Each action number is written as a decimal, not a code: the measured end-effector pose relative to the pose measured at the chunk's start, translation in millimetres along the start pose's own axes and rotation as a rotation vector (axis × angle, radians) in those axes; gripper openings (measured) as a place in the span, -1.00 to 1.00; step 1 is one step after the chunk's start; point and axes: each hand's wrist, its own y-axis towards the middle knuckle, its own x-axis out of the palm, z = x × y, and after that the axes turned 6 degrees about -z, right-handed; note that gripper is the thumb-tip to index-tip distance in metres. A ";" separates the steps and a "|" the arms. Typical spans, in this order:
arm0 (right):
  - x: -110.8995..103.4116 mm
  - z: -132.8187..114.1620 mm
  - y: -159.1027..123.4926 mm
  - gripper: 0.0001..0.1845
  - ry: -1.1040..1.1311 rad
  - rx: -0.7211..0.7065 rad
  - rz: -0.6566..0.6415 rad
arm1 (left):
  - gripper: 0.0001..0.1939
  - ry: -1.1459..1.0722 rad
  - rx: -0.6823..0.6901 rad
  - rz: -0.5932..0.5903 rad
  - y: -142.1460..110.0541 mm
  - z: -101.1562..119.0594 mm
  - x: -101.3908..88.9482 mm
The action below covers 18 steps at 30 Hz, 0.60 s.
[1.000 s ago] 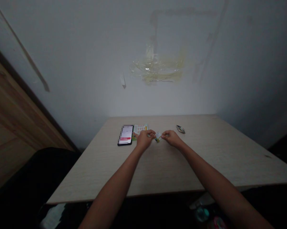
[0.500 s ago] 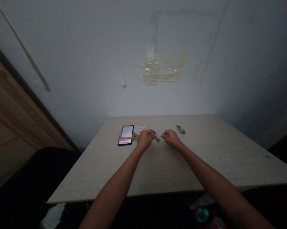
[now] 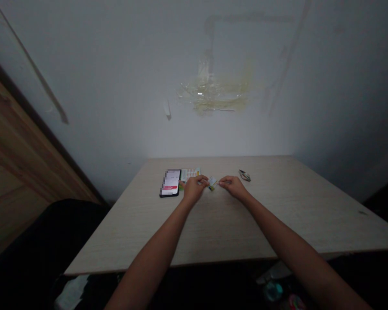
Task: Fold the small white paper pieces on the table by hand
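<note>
Small printed packet (image 3: 212, 183) pinched at the gap between the hands

The small printed packet sits in the gap between the hands, pale with a green and yellow lower end. Its long axis tilts from lower left up to upper right, pointing roughly across the line joining the two hands. The left hand (image 3: 195, 189) is the nearer: its fingertips (image 3: 206, 181) are closed on the packet's near edge in a pinch. The right hand (image 3: 233, 186) comes in from the other side, its fingers (image 3: 222, 182) drawn together and just beside the packet's far edge. At this size, I cannot tell whether they grip it or merely sit against it. Nor can I tell whether the packet is lifted or lying on the surface.

Both forearms reach forward over the bench (image 3: 278, 206), a pale wood-grain top set against the wall. Left of the hands lie a black smartphone (image 3: 170, 183), its screen lit, and a printed leaflet (image 3: 190, 174) beside it, partly tucked behind the left hand. A small foil wrapper (image 3: 244, 175) lies further right, apart from the right hand. Behind the bench, the white wall (image 3: 116, 129) carries a patch of yellowed tape residue (image 3: 213, 94). A wooden panel (image 3: 20, 155) slants along the left side, and dim objects sit below the bench's near edge.
</note>
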 end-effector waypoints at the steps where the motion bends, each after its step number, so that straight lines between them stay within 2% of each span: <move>1: -0.4 -1.3 -0.3 -0.74 -0.004 -0.003 0.004 | -0.82 -0.002 -0.004 -0.004 -0.1 0.2 -0.4; 10: -1.1 -6.1 -0.6 -0.77 -0.054 -0.046 -0.033 | -0.84 -0.024 0.008 -0.027 -0.1 -0.5 -0.2; 18: 0.9 -9.8 -1.7 -0.79 -0.139 0.004 0.056 | -0.87 -0.007 -0.012 0.008 -2.2 4.3 -0.3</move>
